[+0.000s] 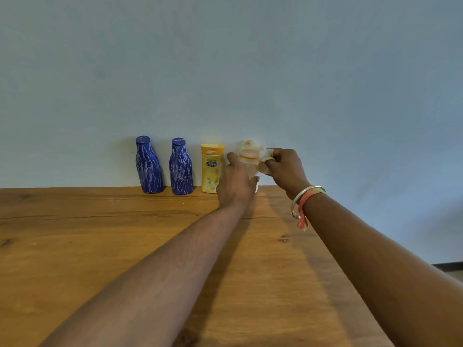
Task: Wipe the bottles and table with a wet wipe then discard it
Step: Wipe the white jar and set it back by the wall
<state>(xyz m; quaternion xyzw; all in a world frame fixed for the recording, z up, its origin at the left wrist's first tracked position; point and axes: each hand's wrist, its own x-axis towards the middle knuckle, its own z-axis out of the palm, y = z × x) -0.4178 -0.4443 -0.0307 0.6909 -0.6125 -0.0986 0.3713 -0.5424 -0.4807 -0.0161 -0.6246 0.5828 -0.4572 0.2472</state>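
Note:
Two blue bottles (149, 166) (181, 167) and a yellow bottle (211, 169) stand in a row against the wall at the far edge of the wooden table (100, 246). Just right of the yellow one, my left hand (234, 184) grips a cream bottle (248, 159) around its lower body and holds it up. My right hand (285, 169) presses a crumpled white wet wipe (263, 154) against the cream bottle's upper part and cap. The bottle's base is hidden behind my left hand.
A plain pale wall rises directly behind the bottles. The table's right edge runs diagonally under my right forearm, with floor and a dark skirting strip (448, 265) beyond. A bangle and an orange thread (304, 204) sit on my right wrist.

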